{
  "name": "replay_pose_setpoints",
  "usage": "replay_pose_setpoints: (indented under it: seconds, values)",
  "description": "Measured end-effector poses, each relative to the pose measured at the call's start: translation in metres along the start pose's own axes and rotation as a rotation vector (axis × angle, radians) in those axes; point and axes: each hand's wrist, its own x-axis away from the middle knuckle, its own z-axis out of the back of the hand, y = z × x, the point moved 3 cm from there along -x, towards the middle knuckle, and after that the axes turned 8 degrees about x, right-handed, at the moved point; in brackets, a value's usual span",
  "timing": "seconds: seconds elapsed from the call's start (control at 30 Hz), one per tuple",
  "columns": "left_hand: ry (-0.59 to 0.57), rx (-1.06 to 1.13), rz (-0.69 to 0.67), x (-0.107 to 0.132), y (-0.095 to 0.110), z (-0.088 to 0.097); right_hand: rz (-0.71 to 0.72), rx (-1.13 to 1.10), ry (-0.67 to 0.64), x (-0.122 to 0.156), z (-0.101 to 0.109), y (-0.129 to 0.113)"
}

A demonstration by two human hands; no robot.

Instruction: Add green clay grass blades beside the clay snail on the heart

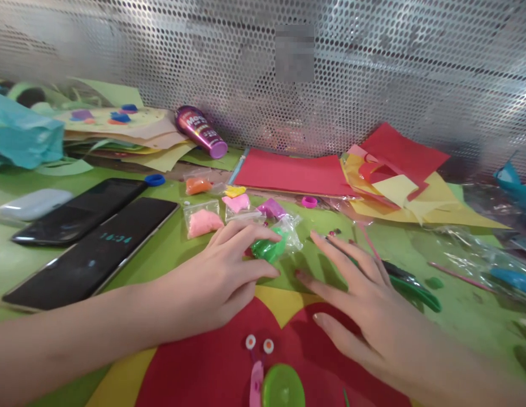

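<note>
My left hand (222, 277) lies on the green table with its fingers stretched out, the fingertips touching a small clear bag of green clay (271, 246). My right hand (364, 302) rests flat beside it, fingers spread, partly over green scissors (415, 288). Both hands sit at the top edge of a red and yellow paper craft (220, 362) that carries two googly eyes (259, 343), a pink strip and a green round piece (283, 387). Small bags of pink (203, 221), orange (198, 185), yellow and purple clay lie just beyond my left hand.
Two dark phones (93, 251) lie at the left, with a white case (34, 203) beyond them. A purple glue tube (200, 133) lies by stacked paper at the back left. Red and yellow paper sheets (296, 172) spread along the perforated metal wall. Clear plastic wrap (470, 254) lies at the right.
</note>
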Motion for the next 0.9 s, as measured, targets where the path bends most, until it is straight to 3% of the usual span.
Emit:
replay_pose_setpoints:
  seconds: [0.1,0.23,0.47,0.6,0.9]
  values:
    - [-0.002,0.001,0.004,0.001,0.0,-0.001,-0.019,-0.078,0.027,0.0,0.004,0.003]
    - [0.018,-0.017,0.016,0.001,0.0,-0.001,-0.145,-0.17,0.091,-0.001,0.005,0.012]
    - [0.019,-0.032,0.003,0.003,-0.001,-0.001,-0.327,-0.426,-0.108,0.015,0.017,0.021]
    - [0.039,-0.004,-0.006,0.004,-0.001,-0.001,-0.3,-0.379,-0.124,0.04,0.03,0.017]
    - [-0.026,-0.048,0.063,0.001,0.009,0.002,-0.121,-0.287,0.053,0.089,0.035,-0.004]
